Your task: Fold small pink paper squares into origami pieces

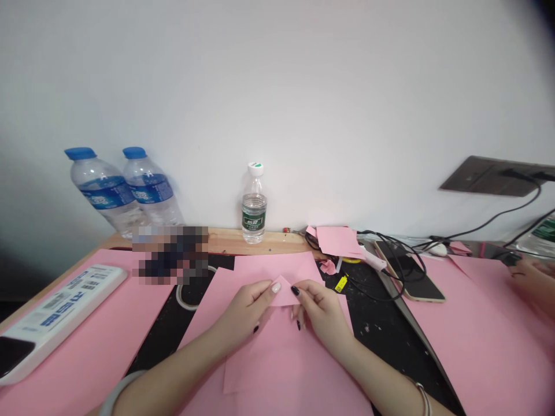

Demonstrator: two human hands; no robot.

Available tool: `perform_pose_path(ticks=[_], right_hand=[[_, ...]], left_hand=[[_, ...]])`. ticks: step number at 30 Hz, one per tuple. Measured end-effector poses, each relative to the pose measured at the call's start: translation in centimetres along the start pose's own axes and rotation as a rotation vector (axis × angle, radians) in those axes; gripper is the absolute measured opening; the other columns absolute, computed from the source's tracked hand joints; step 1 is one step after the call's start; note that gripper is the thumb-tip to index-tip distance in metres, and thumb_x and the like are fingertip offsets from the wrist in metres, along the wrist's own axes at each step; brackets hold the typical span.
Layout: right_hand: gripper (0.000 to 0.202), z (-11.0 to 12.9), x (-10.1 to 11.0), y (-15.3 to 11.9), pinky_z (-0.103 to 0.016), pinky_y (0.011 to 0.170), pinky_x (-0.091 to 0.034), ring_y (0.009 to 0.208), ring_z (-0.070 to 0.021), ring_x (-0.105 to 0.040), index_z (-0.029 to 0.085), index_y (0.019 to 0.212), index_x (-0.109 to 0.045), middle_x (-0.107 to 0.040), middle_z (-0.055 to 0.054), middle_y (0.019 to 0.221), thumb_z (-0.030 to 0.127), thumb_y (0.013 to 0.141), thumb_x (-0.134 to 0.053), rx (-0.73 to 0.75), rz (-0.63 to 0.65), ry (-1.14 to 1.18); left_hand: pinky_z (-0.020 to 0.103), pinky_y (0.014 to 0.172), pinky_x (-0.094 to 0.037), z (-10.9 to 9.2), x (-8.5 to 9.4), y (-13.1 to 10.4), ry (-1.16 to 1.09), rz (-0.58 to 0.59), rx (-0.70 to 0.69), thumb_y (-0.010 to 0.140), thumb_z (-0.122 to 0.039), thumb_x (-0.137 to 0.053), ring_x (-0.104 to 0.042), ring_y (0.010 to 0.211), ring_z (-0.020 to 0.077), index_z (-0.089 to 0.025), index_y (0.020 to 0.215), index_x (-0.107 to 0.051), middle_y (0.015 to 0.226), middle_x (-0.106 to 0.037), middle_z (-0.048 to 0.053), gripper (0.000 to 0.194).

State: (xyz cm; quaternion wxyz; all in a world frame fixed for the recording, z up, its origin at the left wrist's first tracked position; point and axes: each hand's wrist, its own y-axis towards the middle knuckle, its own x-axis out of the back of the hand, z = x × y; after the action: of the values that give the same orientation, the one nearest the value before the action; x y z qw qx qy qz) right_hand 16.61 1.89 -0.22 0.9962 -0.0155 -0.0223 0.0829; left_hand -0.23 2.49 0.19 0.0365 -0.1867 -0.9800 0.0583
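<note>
A small folded piece of pink paper (284, 293) is held up between both hands, with a pointed corner at its top. My left hand (255, 303) pinches its left side between thumb and fingers. On the other side, my right hand (318, 309) grips the right edge, its thumb on the front face. Some fingertips show below the paper; others are hidden behind it. Under the hands lie larger pink sheets (260, 370), overlapping on a black mat (390, 335).
Two blue-capped water bottles (108, 196) and a smaller green-labelled bottle (254, 211) stand by the wall. At right are pink paper squares (338, 241), cables, a phone (410, 271) and another person's hand (535, 283). A long white device (65, 318) lies left.
</note>
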Motion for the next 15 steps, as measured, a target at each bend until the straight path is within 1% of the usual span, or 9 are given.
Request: perform_pose_path(ticks=[3,5,8,13,15], right_hand=[[0.021,-0.1,-0.08,-0.06,-0.021,0.038,-0.034,0.034,-0.0096,-0.044,0.019,0.081,-0.058,-0.055,0.005,0.047,0.039,0.081,-0.06,0.012,0.03,-0.021],[0.02,-0.08,-0.16,-0.17,-0.021,0.039,-0.034,0.034,-0.0093,-0.044,0.018,0.077,-0.058,-0.055,0.005,0.047,0.038,0.08,-0.061,0.012,0.037,-0.021],[0.025,-0.03,-0.28,-0.28,-0.02,0.038,-0.034,0.033,-0.0095,-0.046,0.019,0.069,-0.055,-0.056,0.004,0.046,0.04,0.083,-0.057,-0.017,0.059,0.006],[0.032,-0.03,-0.29,-0.22,-0.021,0.036,-0.034,0.031,-0.0101,-0.048,0.019,0.066,-0.052,-0.056,0.004,0.046,0.044,0.085,-0.052,-0.033,0.087,0.007],[0.034,-0.01,-0.21,-0.24,-0.02,0.036,-0.034,0.031,-0.0099,-0.047,0.019,0.065,-0.052,-0.055,0.004,0.046,0.045,0.086,-0.05,-0.015,0.084,-0.027]], left_hand=[[0.023,0.044,-0.023,-0.16,-0.03,-0.11,0.04,-0.035,-0.025,0.088,-0.052,-0.04,-0.029,0.044,0.0095,-0.02,0.061,-0.037,0.048,-0.032,-0.008,0.041],[0.023,0.045,-0.024,-0.34,-0.04,-0.17,0.058,-0.039,-0.024,0.088,-0.051,-0.04,-0.028,0.045,0.0098,-0.021,0.061,-0.036,0.049,-0.032,-0.008,0.041],[0.023,0.047,-0.025,-0.44,-0.01,-0.17,0.071,-0.034,-0.035,0.089,-0.05,-0.039,-0.028,0.046,0.0101,-0.021,0.061,-0.037,0.05,-0.031,-0.008,0.041],[0.023,0.047,-0.027,-0.07,0.23,0.05,0.114,-0.047,-0.051,0.088,-0.048,-0.041,-0.031,0.046,0.01,-0.021,0.057,-0.033,0.047,-0.032,-0.008,0.043],[0.023,0.048,-0.03,-0.02,0.32,0.13,0.125,-0.026,-0.062,0.088,-0.047,-0.041,-0.037,0.046,0.0105,-0.02,0.055,-0.037,0.046,-0.035,-0.007,0.043]])
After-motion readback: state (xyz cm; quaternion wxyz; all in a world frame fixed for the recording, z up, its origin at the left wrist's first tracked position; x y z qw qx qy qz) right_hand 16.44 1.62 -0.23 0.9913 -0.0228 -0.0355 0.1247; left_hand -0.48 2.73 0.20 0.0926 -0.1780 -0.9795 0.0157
